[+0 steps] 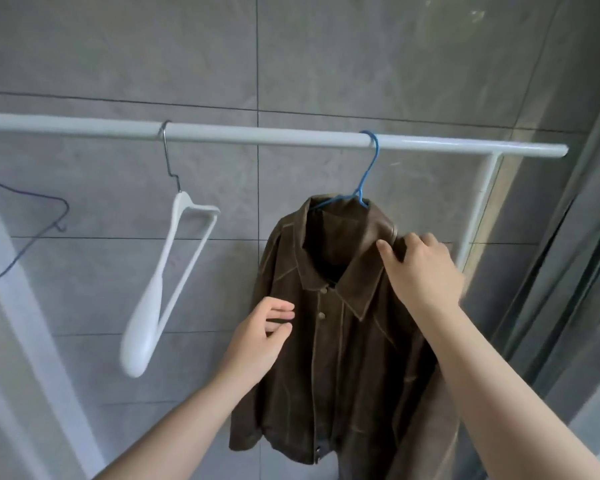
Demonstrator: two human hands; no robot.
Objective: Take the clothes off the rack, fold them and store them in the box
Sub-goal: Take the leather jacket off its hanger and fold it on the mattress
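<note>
A brown buttoned jacket (336, 358) hangs on a blue hanger (368, 174) from the white rack rail (257, 135), toward the rail's right end. My right hand (421, 271) grips the jacket's collar and shoulder on the right, thumb on the collar and fingers curled over the shoulder. My left hand (260, 336) is at the jacket's left chest, fingers loosely bent and just touching the fabric. The storage box is out of view.
An empty white hanger (160, 289) dangles tilted from the rail left of the jacket. A thin dark wire hanger (25, 233) shows at the far left. The rack's right post (478, 209) stands close behind my right hand; a grey tiled wall lies behind.
</note>
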